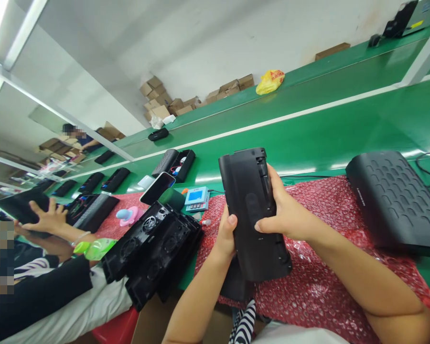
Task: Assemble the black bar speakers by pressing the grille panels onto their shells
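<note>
A long black plastic housing (252, 205) with a cut-away right edge is raised and tilted in front of me. My left hand (225, 234) grips its left side, thumb on the near face. From the right side my right hand (281, 208) wraps round it, with the thumb pressed flat on that face. The fingers behind the housing are hidden. Under it, another dark part (237, 282) lies at the bench's near edge, mostly covered. Red bubble wrap (318, 229) spreads below both arms.
Stacked black speaker panels (154, 243) overhang the bench at left, beside a small blue-screened tester (197, 197) and a phone (157, 187). A large black ribbed case (397, 200) stands at right. A co-worker's hand (48, 217) is at far left, near a green-capped bottle (95, 248).
</note>
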A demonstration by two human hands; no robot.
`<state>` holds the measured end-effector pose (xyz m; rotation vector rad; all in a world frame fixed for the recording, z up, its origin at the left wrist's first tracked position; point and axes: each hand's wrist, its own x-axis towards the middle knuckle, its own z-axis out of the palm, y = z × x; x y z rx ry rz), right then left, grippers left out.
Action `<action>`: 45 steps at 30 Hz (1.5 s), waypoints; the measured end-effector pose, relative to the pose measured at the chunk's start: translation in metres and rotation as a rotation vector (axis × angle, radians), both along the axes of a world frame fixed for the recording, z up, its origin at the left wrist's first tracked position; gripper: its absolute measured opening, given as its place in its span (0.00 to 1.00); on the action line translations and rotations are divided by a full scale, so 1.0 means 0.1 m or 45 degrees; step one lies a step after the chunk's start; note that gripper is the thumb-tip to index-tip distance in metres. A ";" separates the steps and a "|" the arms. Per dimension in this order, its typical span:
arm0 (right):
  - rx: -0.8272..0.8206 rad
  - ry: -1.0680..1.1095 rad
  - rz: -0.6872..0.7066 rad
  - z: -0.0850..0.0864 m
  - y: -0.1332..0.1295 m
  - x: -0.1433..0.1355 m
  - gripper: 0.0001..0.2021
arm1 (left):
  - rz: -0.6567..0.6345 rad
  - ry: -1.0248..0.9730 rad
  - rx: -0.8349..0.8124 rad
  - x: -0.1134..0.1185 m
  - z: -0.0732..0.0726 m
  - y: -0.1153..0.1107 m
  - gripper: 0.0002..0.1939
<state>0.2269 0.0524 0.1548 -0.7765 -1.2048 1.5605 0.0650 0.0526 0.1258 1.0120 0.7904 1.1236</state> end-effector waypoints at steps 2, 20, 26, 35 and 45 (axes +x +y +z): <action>-0.001 -0.005 -0.002 0.00 0.00 0.00 0.61 | -0.007 -0.001 -0.020 0.00 0.00 -0.01 0.31; 0.008 -0.007 0.023 -0.02 -0.03 0.01 0.60 | -0.002 -0.014 -0.042 0.04 0.01 -0.05 0.31; 0.013 -0.015 0.020 0.00 -0.03 0.01 0.61 | -0.016 -0.039 0.002 0.03 0.00 -0.04 0.30; -0.017 0.041 0.047 0.02 -0.04 0.01 0.61 | 0.008 -0.038 0.018 0.02 -0.03 -0.03 0.28; 0.006 0.037 0.045 0.02 -0.03 0.00 0.60 | 0.013 -0.007 0.037 0.00 -0.07 -0.03 0.30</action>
